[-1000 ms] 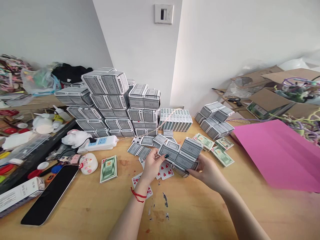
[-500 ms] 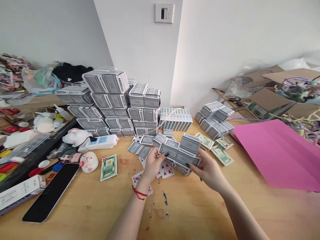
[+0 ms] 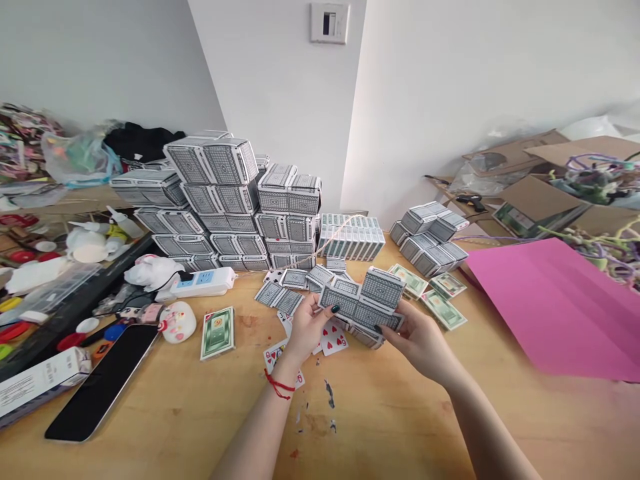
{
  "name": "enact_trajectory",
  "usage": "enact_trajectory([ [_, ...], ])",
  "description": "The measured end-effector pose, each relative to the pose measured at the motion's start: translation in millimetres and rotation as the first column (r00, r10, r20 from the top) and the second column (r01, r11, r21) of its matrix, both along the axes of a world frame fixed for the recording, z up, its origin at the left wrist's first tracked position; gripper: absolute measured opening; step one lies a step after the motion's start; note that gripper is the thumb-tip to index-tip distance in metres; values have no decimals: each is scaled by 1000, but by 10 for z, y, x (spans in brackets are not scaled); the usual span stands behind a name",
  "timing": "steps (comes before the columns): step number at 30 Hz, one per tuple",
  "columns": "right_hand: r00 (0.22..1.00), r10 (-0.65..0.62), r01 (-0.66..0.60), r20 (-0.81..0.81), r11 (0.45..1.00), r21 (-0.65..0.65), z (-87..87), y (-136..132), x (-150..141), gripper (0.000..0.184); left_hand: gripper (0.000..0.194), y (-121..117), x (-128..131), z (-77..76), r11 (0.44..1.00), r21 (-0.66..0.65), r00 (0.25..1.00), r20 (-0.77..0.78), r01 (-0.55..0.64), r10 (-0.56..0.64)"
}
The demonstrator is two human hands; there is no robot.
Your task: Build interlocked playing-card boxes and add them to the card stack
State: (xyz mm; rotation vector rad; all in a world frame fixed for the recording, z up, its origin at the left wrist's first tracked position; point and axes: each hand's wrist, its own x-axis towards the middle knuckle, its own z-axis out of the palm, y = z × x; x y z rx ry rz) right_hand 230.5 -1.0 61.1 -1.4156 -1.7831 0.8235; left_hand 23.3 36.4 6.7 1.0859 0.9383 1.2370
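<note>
- Stack of card-backed blocks (image 3: 227, 203): stood at ten o'clock from the held piece.
- Pink sheet (image 3: 560, 313): lay at three.
- Card block (image 3: 369, 299): dial's centre, grasped by left hand (image 3: 307, 327) at eight, right hand (image 3: 419, 337) at four.
- Heart card (image 3: 336, 339): lay near seven.

There is one left hand (image 3: 306, 331), one right hand (image 3: 420, 341), one held card block (image 3: 366, 309), one phone (image 3: 103, 383), one power strip (image 3: 204, 283), one pink sheet (image 3: 557, 310).
</note>
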Motion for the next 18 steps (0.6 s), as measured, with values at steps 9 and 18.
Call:
enact_trajectory([
  [9, 972, -4, -7, 234, 999, 46, 69, 0, 45, 29, 18, -3, 1, 11, 998, 70, 998, -70, 6, -1],
  [18, 971, 22, -18, 240, 1000, -19, 46, 11, 107, 18, 21, -17, 9, -23, 998, 67, 995, -101, 17, -10],
])
